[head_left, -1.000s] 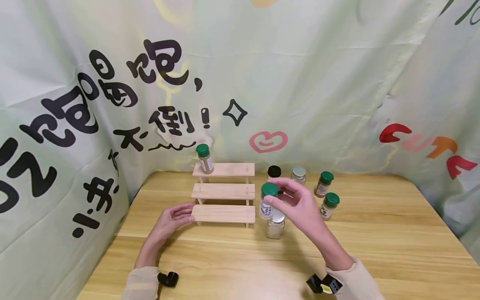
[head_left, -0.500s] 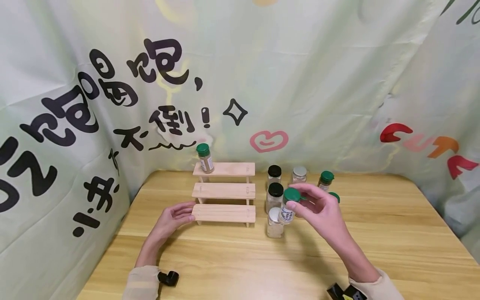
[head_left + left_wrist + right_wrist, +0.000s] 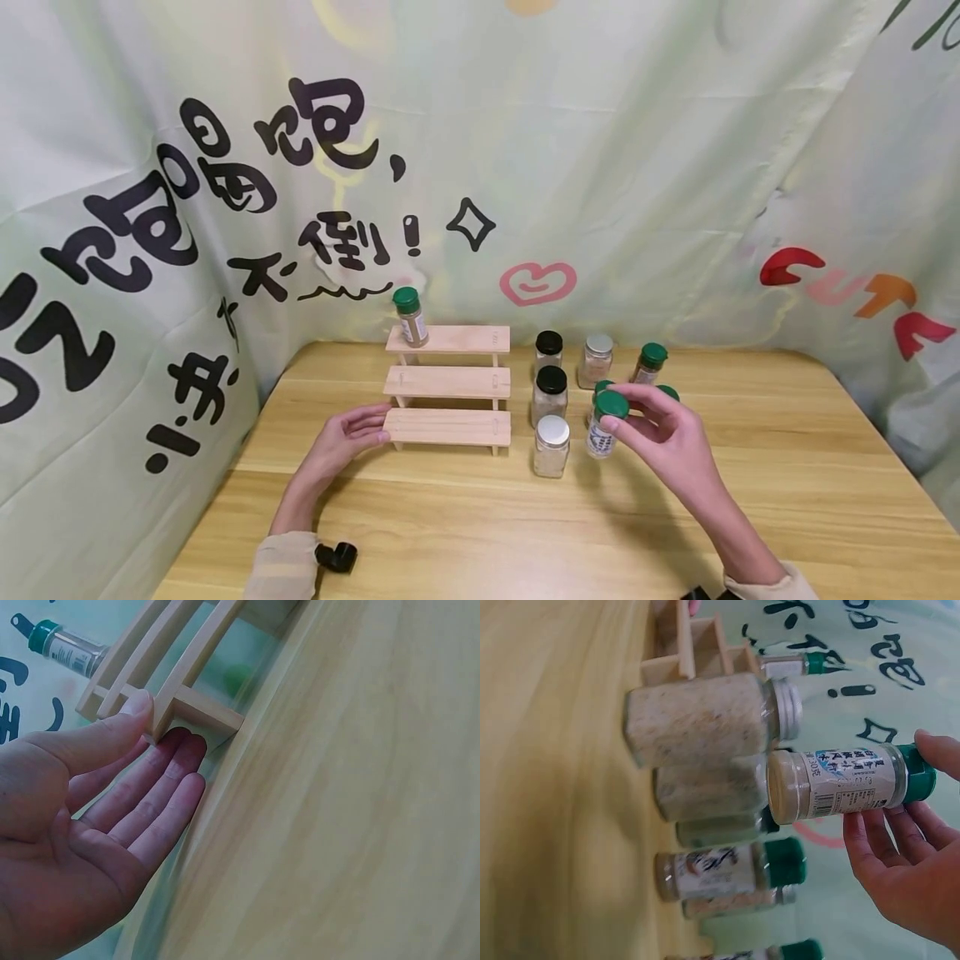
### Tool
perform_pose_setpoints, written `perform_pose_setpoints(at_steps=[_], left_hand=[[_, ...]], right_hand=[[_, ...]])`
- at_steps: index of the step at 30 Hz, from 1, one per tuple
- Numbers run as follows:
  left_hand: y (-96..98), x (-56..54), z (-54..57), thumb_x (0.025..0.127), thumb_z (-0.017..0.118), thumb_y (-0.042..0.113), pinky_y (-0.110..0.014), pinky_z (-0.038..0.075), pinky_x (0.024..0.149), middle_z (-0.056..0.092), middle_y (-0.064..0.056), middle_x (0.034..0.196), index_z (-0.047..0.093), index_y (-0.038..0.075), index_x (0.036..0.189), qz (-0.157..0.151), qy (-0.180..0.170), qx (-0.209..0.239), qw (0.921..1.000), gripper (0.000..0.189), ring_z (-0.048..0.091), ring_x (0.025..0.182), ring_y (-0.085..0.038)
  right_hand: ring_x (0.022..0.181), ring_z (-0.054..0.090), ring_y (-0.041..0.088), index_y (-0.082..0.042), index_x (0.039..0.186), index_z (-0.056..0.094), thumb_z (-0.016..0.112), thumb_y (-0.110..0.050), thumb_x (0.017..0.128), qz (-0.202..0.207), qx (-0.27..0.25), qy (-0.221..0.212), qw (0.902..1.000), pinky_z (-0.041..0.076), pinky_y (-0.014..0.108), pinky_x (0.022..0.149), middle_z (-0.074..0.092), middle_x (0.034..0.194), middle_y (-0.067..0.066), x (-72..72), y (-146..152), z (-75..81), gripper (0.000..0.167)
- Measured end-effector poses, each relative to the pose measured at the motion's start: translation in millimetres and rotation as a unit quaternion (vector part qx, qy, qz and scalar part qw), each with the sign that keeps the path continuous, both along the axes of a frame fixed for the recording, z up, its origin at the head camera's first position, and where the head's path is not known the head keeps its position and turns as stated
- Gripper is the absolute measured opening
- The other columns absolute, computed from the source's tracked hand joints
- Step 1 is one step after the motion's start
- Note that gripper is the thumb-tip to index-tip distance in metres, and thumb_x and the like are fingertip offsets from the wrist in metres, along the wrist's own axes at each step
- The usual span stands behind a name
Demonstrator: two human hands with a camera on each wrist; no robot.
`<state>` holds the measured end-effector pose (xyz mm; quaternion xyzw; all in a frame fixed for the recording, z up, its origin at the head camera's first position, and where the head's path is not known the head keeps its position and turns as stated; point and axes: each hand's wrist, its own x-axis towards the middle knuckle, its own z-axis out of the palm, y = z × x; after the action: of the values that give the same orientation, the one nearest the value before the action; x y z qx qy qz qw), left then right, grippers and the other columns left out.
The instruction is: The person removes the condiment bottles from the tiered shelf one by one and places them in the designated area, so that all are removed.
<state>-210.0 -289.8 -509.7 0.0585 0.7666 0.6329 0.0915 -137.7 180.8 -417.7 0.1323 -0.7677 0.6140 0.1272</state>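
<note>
My right hand (image 3: 675, 446) holds a spice jar (image 3: 601, 440) by its green lid, thumb on one side and fingers on the other. In the right wrist view this labelled jar (image 3: 847, 782) is off the table, with pale contents. My left hand (image 3: 97, 817) pinches the left end of the lowest shelf of a three-step wooden rack (image 3: 447, 427), thumb at the shelf corner and fingers beside it. On the rack's top step, at the left, stands another green-lidded spice jar (image 3: 410, 318).
Right of the rack stand a silver-lidded jar (image 3: 552, 450), two black-lidded jars (image 3: 551, 398), another silver-lidded jar (image 3: 597, 362) and several green-lidded jars (image 3: 651, 363), some partly hidden by my right hand. A printed cloth (image 3: 637, 167) hangs behind the wooden table (image 3: 450, 533).
My right hand has carried the green-lidded spice jar rightward and slightly nearer, away from the rack, past the black- and silver-lidded jars. My left hand has stayed at the rack.
</note>
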Motion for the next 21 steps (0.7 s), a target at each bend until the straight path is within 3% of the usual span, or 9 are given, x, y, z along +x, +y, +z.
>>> perform_pose_setpoints(at_steps=[7, 21], left_hand=[[0.3, -1.2, -1.4, 0.090, 0.080, 0.007, -0.026, 0.056, 0.095, 0.062, -0.026, 0.134, 0.056, -0.006, 0.141, 0.004, -0.002, 0.009, 1.0000, 0.058, 0.066, 0.119, -0.027], [0.7, -0.2, -0.3, 0.090, 0.079, 0.007, -0.026, 0.055, 0.096, 0.060, -0.027, 0.137, 0.055, -0.007, 0.142, 0.000, 0.002, 0.014, 0.9999, 0.059, 0.067, 0.116, -0.019]], right_hand=[[0.107, 0.066, 0.009, -0.001, 0.125, 0.067, 0.078, -0.003, 0.091, -0.016, 0.024, -0.013, 0.9995, 0.055, 0.021, 0.093, 0.064, 0.123, 0.013, -0.6, 9.5, -15.7, 0.035], [0.106, 0.066, 0.003, 0.004, 0.124, 0.065, 0.079, -0.003, 0.090, -0.007, 0.032, -0.046, 0.9984, 0.055, 0.019, 0.091, 0.067, 0.120, 0.023, -2.9, 19.0, -41.8, 0.037]])
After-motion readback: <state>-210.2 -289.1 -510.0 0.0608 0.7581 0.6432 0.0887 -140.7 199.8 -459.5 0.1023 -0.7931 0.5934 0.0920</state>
